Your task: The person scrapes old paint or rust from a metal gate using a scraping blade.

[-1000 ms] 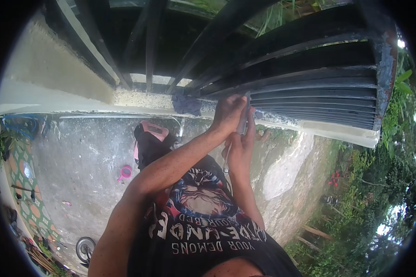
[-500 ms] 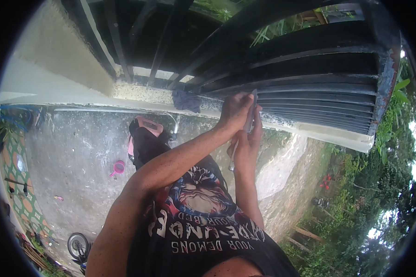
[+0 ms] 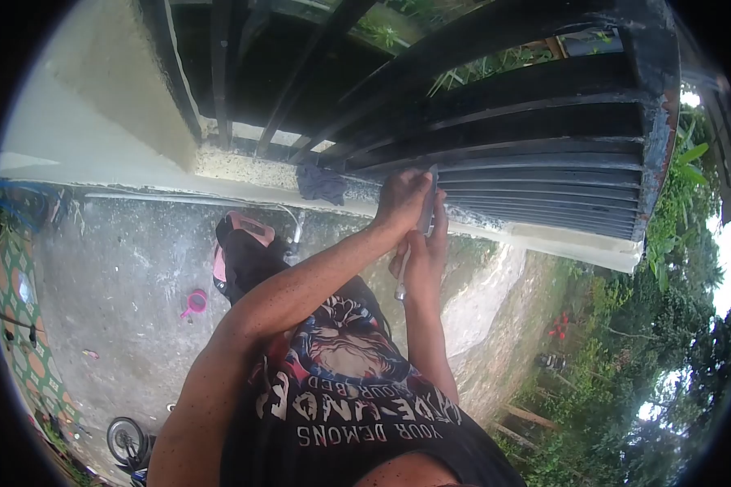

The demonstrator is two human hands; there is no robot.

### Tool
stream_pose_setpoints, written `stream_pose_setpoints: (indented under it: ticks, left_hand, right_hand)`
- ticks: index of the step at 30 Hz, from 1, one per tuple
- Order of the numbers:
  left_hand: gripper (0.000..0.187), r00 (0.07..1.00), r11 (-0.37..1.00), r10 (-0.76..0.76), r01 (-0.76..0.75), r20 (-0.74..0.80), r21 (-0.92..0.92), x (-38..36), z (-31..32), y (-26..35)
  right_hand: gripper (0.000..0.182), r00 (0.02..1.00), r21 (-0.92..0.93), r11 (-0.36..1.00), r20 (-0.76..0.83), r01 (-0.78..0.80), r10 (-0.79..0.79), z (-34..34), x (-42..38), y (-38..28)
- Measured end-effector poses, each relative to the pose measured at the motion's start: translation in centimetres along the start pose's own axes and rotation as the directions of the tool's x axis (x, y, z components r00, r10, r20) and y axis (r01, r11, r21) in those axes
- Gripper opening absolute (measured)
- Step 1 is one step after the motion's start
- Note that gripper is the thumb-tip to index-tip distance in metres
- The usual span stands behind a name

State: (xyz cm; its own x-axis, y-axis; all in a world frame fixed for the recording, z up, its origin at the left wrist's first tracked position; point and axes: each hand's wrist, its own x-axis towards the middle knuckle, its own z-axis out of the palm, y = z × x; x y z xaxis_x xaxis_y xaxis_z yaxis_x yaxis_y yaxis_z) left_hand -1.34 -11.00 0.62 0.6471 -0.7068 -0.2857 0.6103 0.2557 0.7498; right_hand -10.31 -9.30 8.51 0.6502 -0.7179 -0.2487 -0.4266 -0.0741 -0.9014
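Observation:
A knife with a flat grey blade points up toward the dark metal railing. My right hand is wrapped round its handle, whose shiny end shows below the palm. At the blade's upper part, my left hand is closed, thumb and fingers pressed against it close to the lower bars. Both hands are just over the pale, paint-speckled ledge under the railing. A crumpled dark cloth lies on that ledge, left of my left hand.
Below is a concrete floor with a pink dipper. A motorbike wheel shows at lower left. A white pipe runs along the wall base. The railing's end post has peeling paint; plants grow at right.
The whole view has shifted slightly, with the hands and railing appearing a little further left. Both hands keep their hold on the knife.

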Motion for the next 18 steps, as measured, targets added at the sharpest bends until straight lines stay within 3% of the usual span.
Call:
stream_pose_setpoints:
  ticks: [5,7,8,9,11,18]
  left_hand:
    - [0.044,0.994,0.998,0.051,-0.055,0.096,0.042,-1.2,1.0,2.3]
    - [0.049,0.988,0.987,-0.031,0.054,0.149,-0.152,-1.2,1.5,2.6]
    - [0.052,0.955,0.895,-0.118,0.221,0.271,-0.388,-1.5,1.4,2.6]
    - [0.052,0.955,0.894,-0.119,0.222,0.272,-0.389,-1.3,1.2,2.3]
    - [0.052,0.894,0.778,-0.109,0.349,0.435,-0.523,-1.0,0.8,1.6]
    - [0.045,0.922,0.801,-0.176,0.338,0.346,-0.494,-1.2,1.9,1.7]
  right_hand:
    - [0.071,0.998,0.097,0.995,-0.057,-0.019,0.025,-0.4,-0.8,-0.7]
    - [0.069,0.999,0.188,0.982,-0.024,-0.018,0.023,-0.8,-0.7,-0.9]
    - [0.070,1.000,0.273,0.962,0.018,-0.029,0.025,-1.0,-0.7,-0.7]
    - [0.070,1.000,0.272,0.962,0.017,-0.029,0.026,-1.2,-0.6,-0.6]
    - [0.071,0.996,0.502,0.860,0.057,-0.088,0.069,-1.5,-0.7,-0.3]
    - [0.055,0.991,0.382,0.915,0.060,-0.130,0.116,-2.0,-0.7,-0.8]
